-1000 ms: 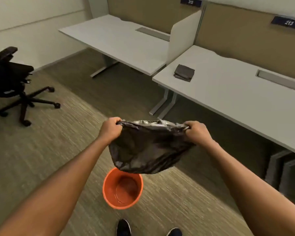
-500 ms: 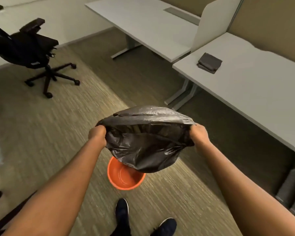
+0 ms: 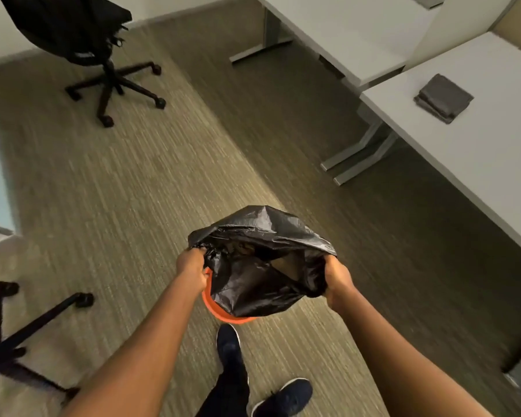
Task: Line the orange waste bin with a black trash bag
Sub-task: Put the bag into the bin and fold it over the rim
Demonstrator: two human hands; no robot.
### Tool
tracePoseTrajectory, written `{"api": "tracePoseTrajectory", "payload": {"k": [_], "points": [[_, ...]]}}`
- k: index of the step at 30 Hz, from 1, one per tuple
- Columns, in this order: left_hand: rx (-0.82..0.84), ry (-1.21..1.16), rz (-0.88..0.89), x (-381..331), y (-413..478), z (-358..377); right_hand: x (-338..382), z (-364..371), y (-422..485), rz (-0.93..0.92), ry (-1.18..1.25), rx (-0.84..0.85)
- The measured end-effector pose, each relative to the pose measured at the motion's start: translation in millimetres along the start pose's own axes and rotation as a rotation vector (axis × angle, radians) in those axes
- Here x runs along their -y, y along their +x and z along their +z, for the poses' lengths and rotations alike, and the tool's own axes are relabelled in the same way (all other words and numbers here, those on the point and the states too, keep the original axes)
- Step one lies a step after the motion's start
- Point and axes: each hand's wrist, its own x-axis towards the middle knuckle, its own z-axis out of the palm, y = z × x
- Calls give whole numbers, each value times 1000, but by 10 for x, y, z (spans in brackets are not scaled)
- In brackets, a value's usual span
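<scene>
A black trash bag point(image 3: 262, 260) hangs spread between my hands, its mouth open toward me. My left hand point(image 3: 191, 267) grips the bag's left edge and my right hand point(image 3: 337, 278) grips its right edge. The bag's bottom droops into or over the orange waste bin point(image 3: 220, 311), which stands on the carpet just below. Only an arc of the bin's near left rim shows; the bag hides the rest.
My two dark shoes point(image 3: 229, 344) stand just behind the bin. A black office chair point(image 3: 103, 55) is at the far left, another chair base point(image 3: 27, 332) at the near left. White desks point(image 3: 463, 139) run along the right, with a folded dark cloth point(image 3: 442, 99) on one.
The bag came down from chest height onto the bin and now covers most of it. My view tilted down and nearer to the floor.
</scene>
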Motion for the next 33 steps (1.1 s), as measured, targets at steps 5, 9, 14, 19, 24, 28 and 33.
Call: {"api": "tracePoseTrajectory", "payload": {"k": [5,9,14,19,24,28,33], "points": [[-76,64,-29,226,513,-99,-256,375,298,84,-32,27],[-92,147,-60,416,861,-167,-476,665,592,150,-61,23],[-58,107,9,744,1219,-134,-772,932,1025,186,-122,52],[-144,297,80,1275,1609,-65,-1058,1097,1481,-62,-628,172],[-104,717,143,1844,2032,25,-1315,1283,2018,-365,-1036,241],[-43,776,141,2174,2388,162,-1551,1434,2383,-502,-1150,315],[-4,738,96,2439,2868,341,-1875,1667,2775,-477,-1174,375]]}}
